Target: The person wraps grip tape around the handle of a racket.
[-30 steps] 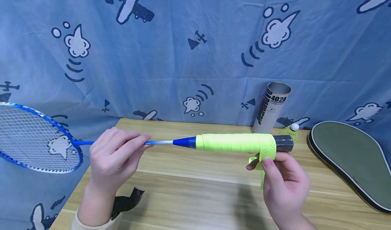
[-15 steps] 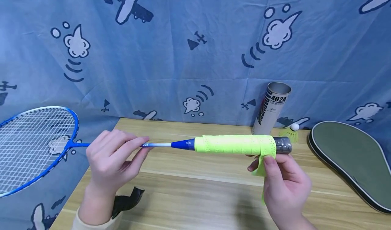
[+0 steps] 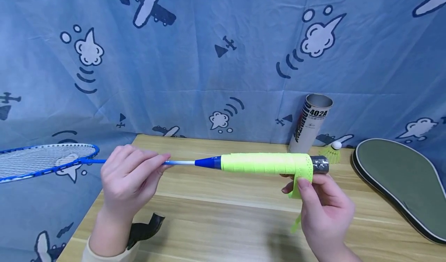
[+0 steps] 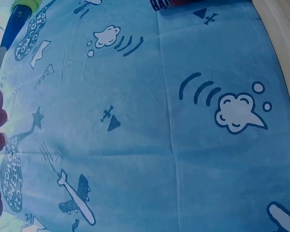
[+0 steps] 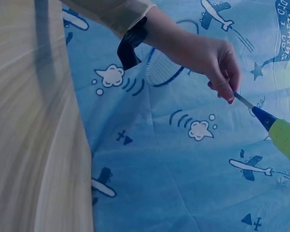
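Observation:
A blue and white badminton racket (image 3: 208, 162) is held level above the table, its strung head at the left. My left hand (image 3: 130, 180) pinches the thin shaft between thumb and fingers; the right wrist view shows this left hand (image 5: 217, 65) from the other side. Neon yellow overgrip tape (image 3: 261, 163) is wound in overlapping turns over most of the handle. Dark handle end (image 3: 319, 164) shows bare at the right. My right hand (image 3: 325, 213) pinches the tape's loose strip just below the handle, thumb in front. A tail of tape hangs under that hand.
A white shuttlecock tube (image 3: 310, 122) stands at the back of the wooden table (image 3: 209, 231). Beside it sits a yellow shuttlecock (image 3: 332, 151). A green paddle-shaped case (image 3: 400, 184) lies at the right. Blue printed cloth (image 3: 195, 60) hangs behind the table.
The racket has turned about its shaft, so its head now looks narrower and nearly edge-on. Both hands keep their places, and the tape's hanging tail has shifted slightly.

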{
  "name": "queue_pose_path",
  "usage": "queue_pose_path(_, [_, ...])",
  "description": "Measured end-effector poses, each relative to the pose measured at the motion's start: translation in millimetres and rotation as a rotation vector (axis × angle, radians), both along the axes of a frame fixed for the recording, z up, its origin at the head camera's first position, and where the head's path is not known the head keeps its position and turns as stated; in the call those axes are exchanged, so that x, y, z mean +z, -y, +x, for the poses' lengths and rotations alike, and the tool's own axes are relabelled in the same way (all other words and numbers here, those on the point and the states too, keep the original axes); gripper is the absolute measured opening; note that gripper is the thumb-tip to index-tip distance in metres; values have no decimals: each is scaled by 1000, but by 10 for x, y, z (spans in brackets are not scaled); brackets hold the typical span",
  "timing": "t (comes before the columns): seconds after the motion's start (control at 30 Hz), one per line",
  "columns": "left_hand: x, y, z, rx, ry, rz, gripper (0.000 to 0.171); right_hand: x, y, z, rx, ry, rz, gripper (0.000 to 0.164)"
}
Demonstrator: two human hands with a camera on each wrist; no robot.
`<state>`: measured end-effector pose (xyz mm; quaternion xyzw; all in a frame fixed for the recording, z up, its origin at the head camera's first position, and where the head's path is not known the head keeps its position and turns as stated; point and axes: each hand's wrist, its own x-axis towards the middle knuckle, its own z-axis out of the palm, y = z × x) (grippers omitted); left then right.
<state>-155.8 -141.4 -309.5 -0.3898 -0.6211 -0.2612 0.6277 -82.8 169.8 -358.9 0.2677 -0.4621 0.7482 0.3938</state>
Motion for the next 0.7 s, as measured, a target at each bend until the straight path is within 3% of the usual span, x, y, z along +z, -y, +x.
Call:
queue_pose_path(0.3, [-46,43,43,91,124,-7,33,22,-16,20,-106,125,37,12])
queue_pose_path(0.53, [-24,45,43,18,107,-83,32,14,-24,-4,-144,79,1,9])
queue_pose_path(0.7, [-8,48,24,-34,66,-67,28,-3,-3,-7,-57,-4,-18,7])
